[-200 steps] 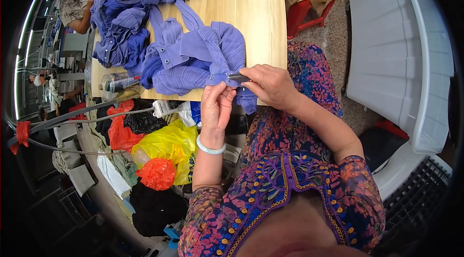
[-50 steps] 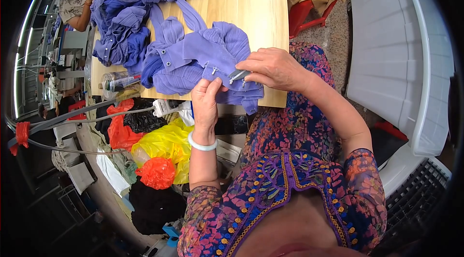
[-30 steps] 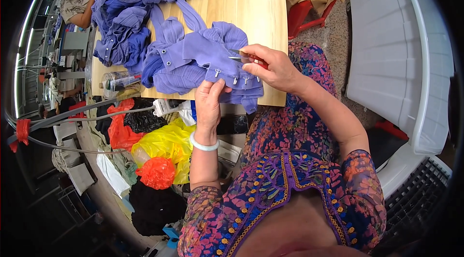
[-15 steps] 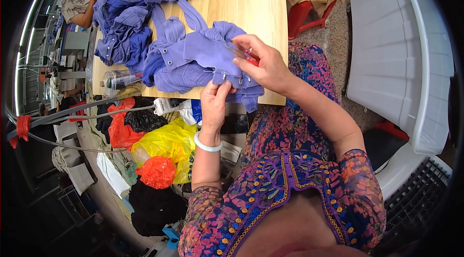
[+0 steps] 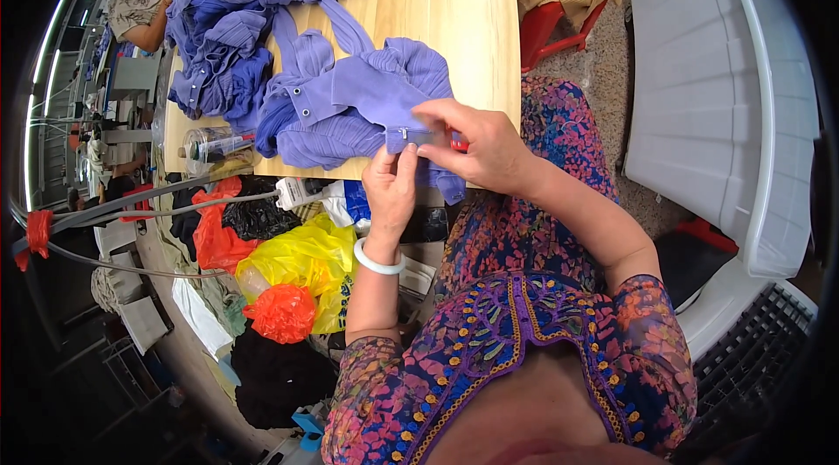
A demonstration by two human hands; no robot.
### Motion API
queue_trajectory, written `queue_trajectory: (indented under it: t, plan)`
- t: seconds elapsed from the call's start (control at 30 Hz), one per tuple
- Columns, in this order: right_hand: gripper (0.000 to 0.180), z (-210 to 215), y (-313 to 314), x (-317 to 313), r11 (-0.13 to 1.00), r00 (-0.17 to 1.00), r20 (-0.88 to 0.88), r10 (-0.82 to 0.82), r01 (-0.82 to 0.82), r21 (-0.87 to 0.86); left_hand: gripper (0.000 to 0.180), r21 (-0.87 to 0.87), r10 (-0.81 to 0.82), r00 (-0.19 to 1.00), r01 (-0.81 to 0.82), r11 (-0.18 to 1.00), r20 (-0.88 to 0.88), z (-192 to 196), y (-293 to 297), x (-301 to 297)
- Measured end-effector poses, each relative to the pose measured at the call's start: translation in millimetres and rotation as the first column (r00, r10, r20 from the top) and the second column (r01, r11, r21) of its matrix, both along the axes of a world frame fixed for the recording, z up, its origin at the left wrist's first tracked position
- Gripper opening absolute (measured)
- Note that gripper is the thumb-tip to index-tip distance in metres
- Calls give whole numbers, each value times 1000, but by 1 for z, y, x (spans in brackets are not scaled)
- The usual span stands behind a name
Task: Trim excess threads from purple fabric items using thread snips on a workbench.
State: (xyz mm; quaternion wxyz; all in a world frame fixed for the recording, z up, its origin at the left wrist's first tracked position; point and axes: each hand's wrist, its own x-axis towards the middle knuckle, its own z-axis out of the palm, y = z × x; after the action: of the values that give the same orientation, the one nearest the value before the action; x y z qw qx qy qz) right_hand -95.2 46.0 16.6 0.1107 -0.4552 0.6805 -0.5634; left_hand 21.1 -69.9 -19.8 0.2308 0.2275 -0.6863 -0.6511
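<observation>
A purple knit garment (image 5: pixel 350 85) lies bunched at the table's near edge, its band carrying metal eyelets and small hook fastenings. My left hand (image 5: pixel 391 190) pinches the lower edge of that band between thumb and fingers, just under a metal hook (image 5: pixel 403 133). Close by on the right, my right hand (image 5: pixel 476 146) is closed around small red-handled snips (image 5: pixel 459 141), mostly hidden in the palm. Its thumb and fingertips meet the band beside the left thumb. Motion blurs the spot between the fingertips, so the blades cannot be made out.
More purple garments (image 5: pixel 236 10) are heaped on the wooden table (image 5: pixel 437 2), near a clear plastic bottle (image 5: pixel 210 146). Another person's arm (image 5: pixel 153 24) is at far left. Below hang yellow (image 5: pixel 301 264) and red plastic bags (image 5: pixel 218 233). A large white bin (image 5: pixel 699 98) stands right; a red stool (image 5: pixel 559 37) holds tan cloth.
My right hand has moved down and slightly left onto the band, carrying the snips, and now covers fastenings that showed before. My left hand has hardly moved.
</observation>
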Motion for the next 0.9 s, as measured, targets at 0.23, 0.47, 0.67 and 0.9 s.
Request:
queue_trajectory:
  t: [0.23, 0.47, 0.67, 0.9]
  plan:
    - [17, -16, -9, 3, 1000, 964, -267, 14, -9, 18, 4, -483, -16, 993, 71, 873, 117, 1, 4, -2]
    - [11, -13, -9, -1, 1000, 969, 245, -13, 19, -23, 13, 170, -43, 999, 41, 985, 9, 8, 9, -4]
    - [12, -21, -9, -3, 999, 920, 390, -26, 10, 41, 14, 249, -49, 998, 56, 967, -35, 8, 10, -7]
    - [13, -16, -8, -2, 998, 888, 458, 35, -51, 22, 13, 235, -21, 997, 38, 971, -72, 7, 10, -9]
